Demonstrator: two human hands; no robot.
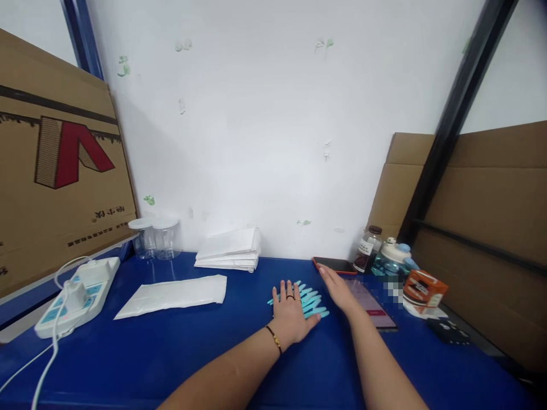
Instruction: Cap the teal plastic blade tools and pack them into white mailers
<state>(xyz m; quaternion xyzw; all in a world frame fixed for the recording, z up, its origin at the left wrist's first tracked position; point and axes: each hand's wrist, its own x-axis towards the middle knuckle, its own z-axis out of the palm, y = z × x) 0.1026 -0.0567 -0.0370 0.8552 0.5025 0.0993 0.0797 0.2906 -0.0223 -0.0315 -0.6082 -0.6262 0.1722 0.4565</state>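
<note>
My left hand (290, 313) lies flat, fingers stretched out, on a row of several small turquoise sticks (311, 302) spread on the blue table (171, 359). My right hand (339, 289) rests flat beside them on the right, fingers extended, its edge against the sticks. Neither hand holds anything. Just right of my right hand lies a tablet-like screen (376, 304).
A flat white pouch (173, 295) lies at centre left, a stack of white pouches (228, 249) behind it by the wall. Two clear jars (154, 238), a power strip (77, 296), a red-edged phone (335, 265), bottles (387, 253) and an orange box (424, 289) ring the table. Cardboard stands on both sides.
</note>
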